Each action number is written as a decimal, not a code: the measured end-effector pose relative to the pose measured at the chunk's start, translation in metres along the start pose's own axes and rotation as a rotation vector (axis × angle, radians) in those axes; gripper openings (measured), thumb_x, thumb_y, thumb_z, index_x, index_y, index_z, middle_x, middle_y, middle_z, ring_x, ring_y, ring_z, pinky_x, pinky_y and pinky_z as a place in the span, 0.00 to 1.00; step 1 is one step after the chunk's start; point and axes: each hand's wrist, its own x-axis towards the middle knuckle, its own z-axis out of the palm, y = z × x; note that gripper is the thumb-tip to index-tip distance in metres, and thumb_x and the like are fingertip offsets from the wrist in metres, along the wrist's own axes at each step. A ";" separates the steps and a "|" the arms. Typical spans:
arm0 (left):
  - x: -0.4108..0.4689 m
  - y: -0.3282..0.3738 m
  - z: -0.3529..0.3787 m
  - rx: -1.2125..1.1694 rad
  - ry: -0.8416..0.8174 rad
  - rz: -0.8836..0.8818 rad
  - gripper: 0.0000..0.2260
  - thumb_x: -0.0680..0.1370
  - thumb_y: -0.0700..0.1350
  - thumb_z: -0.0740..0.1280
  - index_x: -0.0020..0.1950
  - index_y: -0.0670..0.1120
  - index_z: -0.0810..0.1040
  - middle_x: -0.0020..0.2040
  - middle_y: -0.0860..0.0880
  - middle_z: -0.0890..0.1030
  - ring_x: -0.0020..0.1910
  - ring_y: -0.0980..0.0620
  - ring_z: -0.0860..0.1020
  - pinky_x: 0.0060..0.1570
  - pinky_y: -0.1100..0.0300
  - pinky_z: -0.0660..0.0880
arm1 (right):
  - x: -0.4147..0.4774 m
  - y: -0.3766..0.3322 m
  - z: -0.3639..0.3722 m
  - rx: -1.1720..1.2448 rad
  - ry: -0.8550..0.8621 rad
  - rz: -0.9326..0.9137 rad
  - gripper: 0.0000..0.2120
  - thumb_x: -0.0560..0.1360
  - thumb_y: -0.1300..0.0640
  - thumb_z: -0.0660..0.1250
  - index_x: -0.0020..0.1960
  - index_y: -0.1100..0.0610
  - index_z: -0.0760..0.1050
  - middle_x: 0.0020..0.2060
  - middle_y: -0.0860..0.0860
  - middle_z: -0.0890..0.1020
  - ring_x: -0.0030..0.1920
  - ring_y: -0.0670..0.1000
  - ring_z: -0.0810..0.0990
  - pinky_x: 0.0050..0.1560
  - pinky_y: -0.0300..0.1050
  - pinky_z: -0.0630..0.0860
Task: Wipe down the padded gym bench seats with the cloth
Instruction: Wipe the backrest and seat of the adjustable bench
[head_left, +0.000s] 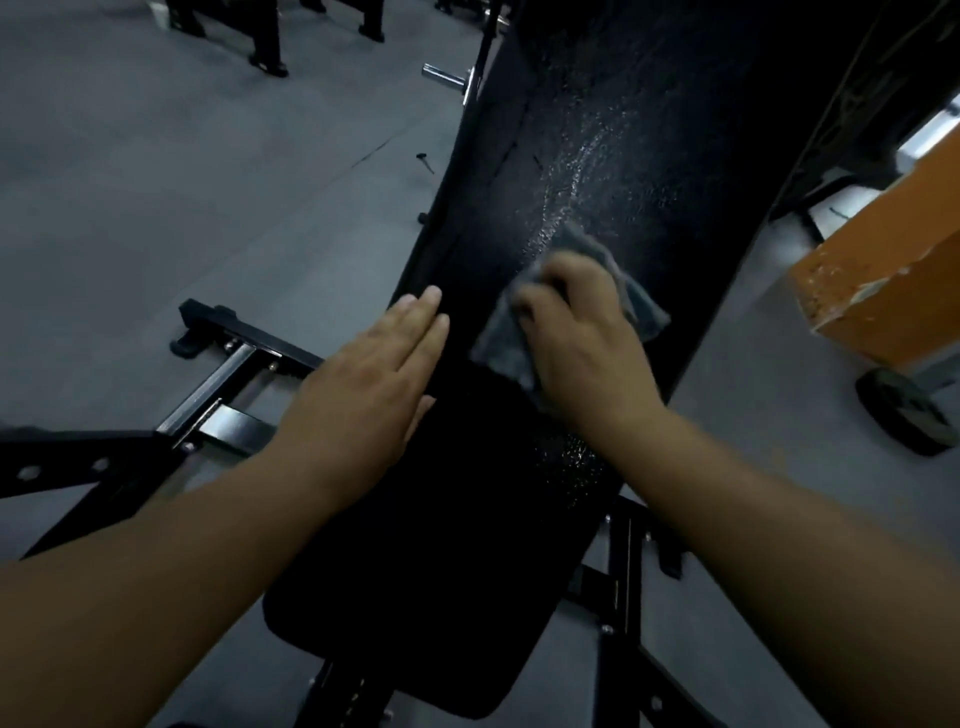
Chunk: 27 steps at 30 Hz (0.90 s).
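Fingers of the right hand curl down over a grey cloth, bunching it under the palm and pressing it onto the black bench. The cloth sits on the lower part of the back pad, right of its middle. One corner pokes out toward the pad's right edge. Another trails down beside the wrist, to the line where the back pad meets the seat pad.

Just beyond the cloth, a wet streak glistens up the middle of the back pad. A smaller shiny patch shows on the seat pad under the right forearm.

The left hand lies flat and holds nothing, its fingers straight and close together. Their tips rest on the left edge of the back pad. The two hands are near each other but apart.

Under the bench, a black and steel frame stands on a grey floor. A chrome peg juts out left of the pad's far end. To the right stands an orange block with chipped, pale-flecked edges, and a dark wheel sits just below it.
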 end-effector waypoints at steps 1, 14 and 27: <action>0.000 0.001 0.000 0.002 -0.004 0.001 0.33 0.75 0.45 0.73 0.77 0.39 0.64 0.80 0.41 0.59 0.77 0.43 0.63 0.70 0.47 0.68 | -0.015 0.008 -0.008 -0.028 -0.008 -0.041 0.12 0.76 0.57 0.69 0.58 0.59 0.79 0.59 0.60 0.74 0.60 0.61 0.72 0.58 0.54 0.73; 0.003 -0.002 -0.008 0.062 -0.040 -0.010 0.34 0.73 0.46 0.75 0.76 0.40 0.66 0.78 0.42 0.62 0.75 0.44 0.66 0.68 0.49 0.69 | 0.096 -0.010 -0.008 -0.004 0.208 0.652 0.23 0.78 0.64 0.60 0.73 0.58 0.69 0.70 0.60 0.67 0.71 0.60 0.63 0.72 0.50 0.59; 0.038 0.027 -0.034 -0.058 -0.057 -0.166 0.35 0.78 0.56 0.68 0.79 0.42 0.59 0.80 0.43 0.57 0.78 0.43 0.59 0.74 0.49 0.61 | 0.048 0.028 -0.045 -0.012 -0.074 0.437 0.29 0.71 0.67 0.60 0.72 0.56 0.70 0.79 0.60 0.58 0.79 0.60 0.54 0.78 0.59 0.53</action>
